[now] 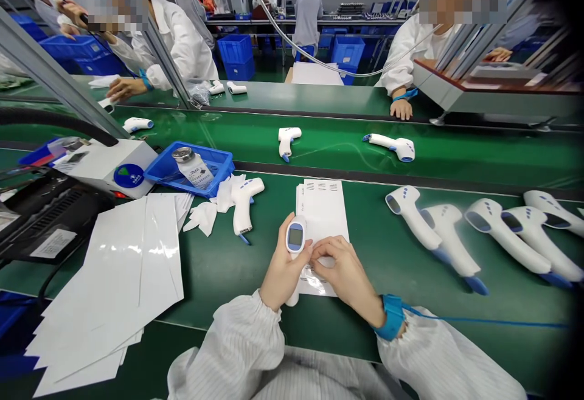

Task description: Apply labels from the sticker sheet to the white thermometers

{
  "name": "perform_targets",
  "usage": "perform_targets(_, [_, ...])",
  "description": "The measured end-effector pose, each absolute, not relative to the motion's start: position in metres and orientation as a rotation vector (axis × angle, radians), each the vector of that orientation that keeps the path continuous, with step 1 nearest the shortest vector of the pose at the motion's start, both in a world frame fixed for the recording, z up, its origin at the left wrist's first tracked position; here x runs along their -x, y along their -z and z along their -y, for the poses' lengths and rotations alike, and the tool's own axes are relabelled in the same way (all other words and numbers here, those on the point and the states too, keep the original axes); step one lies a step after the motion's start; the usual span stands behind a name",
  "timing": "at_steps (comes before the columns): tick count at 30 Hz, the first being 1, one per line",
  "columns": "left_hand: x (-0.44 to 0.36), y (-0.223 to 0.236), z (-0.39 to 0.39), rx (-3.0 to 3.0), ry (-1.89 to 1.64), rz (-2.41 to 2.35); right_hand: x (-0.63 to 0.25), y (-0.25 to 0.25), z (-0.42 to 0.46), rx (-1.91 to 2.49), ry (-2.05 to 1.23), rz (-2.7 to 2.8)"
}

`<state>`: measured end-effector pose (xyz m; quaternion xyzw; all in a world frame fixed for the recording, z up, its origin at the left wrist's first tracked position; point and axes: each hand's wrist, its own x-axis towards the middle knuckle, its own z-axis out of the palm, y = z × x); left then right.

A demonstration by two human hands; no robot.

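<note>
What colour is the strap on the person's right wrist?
The strap is bright blue, clearest in the head view.

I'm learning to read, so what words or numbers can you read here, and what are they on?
Nothing can be read for sure.
Paper sheet: printed lines, too small to read.
Bottle label: too small to read.
Round blue sticker: too blurred to read.
Thermometer screen: no readable numbers.

The infrared thermometer [295, 237] has a smooth, glossy white plastic body. The paper leaflets [325, 205] at 12 o'clock look matt, the loose sheets [123, 266] at 9 o'clock glossy. The bench mat [369, 254] is smooth matt green, the tray [189, 169] at 10 o'clock shiny blue plastic, the sleeves [232, 342] striped cloth.
</note>
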<state>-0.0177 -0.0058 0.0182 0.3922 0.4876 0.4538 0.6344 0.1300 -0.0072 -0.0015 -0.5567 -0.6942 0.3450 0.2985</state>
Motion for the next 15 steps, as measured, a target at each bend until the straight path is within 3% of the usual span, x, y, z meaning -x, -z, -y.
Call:
perform_targets(8, [0.014, -0.02, 0.006, -1.017, -1.026, -1.124, -0.142, -0.06, 0.022, 1.106, -1.876, 1.624])
perform_targets(15, [0.08, -0.062, 0.026, -0.723, -1.2, -1.294, -0.159, -0.05, 0.014, 1.2, -1.576, 1.847])
